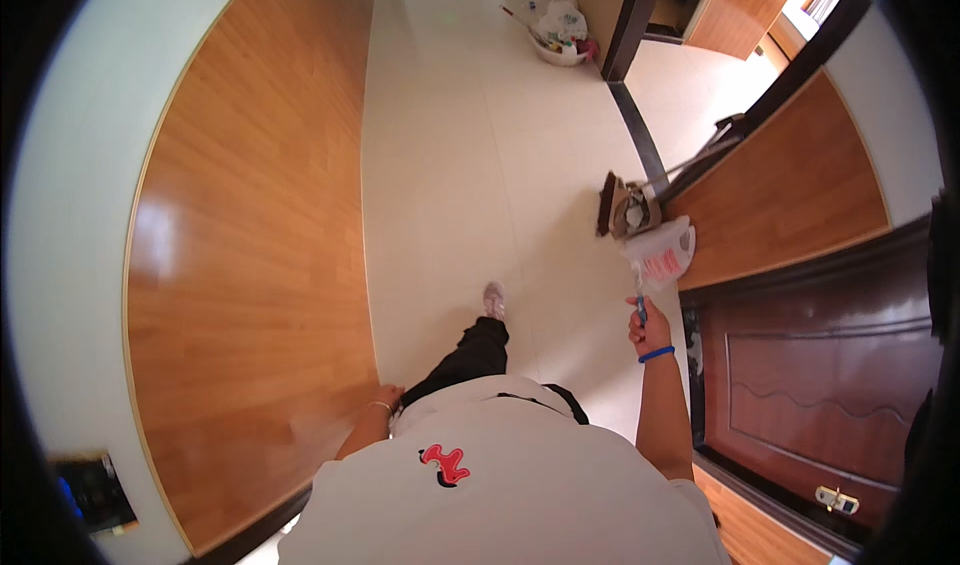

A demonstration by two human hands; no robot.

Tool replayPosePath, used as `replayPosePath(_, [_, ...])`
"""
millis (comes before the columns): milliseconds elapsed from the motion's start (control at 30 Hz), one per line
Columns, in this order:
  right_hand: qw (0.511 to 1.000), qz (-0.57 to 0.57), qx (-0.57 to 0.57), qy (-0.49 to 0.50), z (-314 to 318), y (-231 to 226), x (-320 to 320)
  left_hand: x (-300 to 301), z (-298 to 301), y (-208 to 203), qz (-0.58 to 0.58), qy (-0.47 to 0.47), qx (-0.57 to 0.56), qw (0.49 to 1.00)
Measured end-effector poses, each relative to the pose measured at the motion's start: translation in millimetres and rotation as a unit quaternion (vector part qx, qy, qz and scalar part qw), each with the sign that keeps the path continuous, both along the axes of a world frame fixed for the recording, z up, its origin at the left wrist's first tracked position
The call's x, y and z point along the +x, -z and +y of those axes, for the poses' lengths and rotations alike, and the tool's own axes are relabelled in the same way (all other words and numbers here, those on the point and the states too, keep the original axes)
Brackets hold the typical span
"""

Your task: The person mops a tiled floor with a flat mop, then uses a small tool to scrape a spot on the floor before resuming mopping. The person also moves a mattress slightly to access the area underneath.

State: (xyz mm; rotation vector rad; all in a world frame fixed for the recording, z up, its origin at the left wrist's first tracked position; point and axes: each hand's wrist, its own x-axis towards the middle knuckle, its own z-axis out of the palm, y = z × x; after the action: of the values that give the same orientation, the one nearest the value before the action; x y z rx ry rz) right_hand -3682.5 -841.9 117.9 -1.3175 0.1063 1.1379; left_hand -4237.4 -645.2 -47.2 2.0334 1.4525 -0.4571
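Observation:
My right hand, with a blue band at its wrist, is closed round a small tool with a blue handle. A thin, pale shaft points forward from the handle; its exact kind is too small to make out. Just beyond its tip is a white plastic bag with red print, and I cannot tell whether the two touch. Down at my left side, my left hand hangs beside my hip and the wood panel. Its fingers are partly hidden, and nothing shows in it.
A broom and dustpan stand by the right doorway. Farther along the tiled corridor floor, a white basin holds assorted things and a bag. Wood panelling runs along the left; a dark red door is at right.

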Motion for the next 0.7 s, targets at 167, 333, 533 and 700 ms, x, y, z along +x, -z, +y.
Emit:
replayPosePath(167, [0.993, 0.107, -0.039, 0.016, 67.5, 36.2, 32.5, 33.0, 111.2, 66.0, 0.004, -0.39, -0.268, 0.881])
replayPosePath(333, [0.97, 0.176, -0.119, 0.119, 71.5, 43.5, 71.1, 179.3, 296.4, 44.8, 0.226, 0.354, -0.068, 0.905])
replayPosePath(533, [0.952, 0.204, -0.1, 0.207, 128.1, 58.0, 177.8, 483.2, 416.8, -63.9, -0.208, -0.159, -0.111, 0.959])
replayPosePath(700, [0.96, 0.214, -0.072, 0.163, 223.8, 71.4, 305.1, 586.4, 450.1, -75.6, -0.227, -0.1, -0.068, 0.966])
